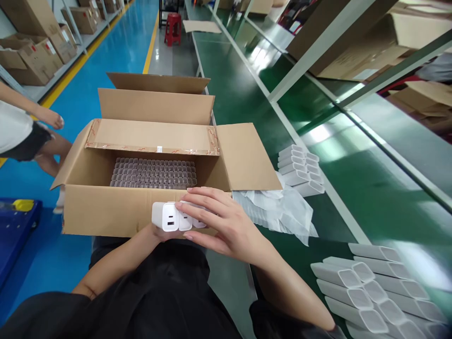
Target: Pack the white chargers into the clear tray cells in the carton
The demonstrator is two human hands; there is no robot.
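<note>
The scene is bright and fairly even. Glare whitens patches of the green bench (233, 80), while the blue floor (130, 47) shines softly. Shade fills the cardboard box (106, 207). The hands (229, 226) look clear; upper-right cartons (367, 52) smear, and lower-right white tubes (375, 292) stretch outward.

Counting at least three chargers (170, 216), one red stool (173, 29), two white-casing stacks (365, 297) inside the left edge of the bench (228, 70).
</note>
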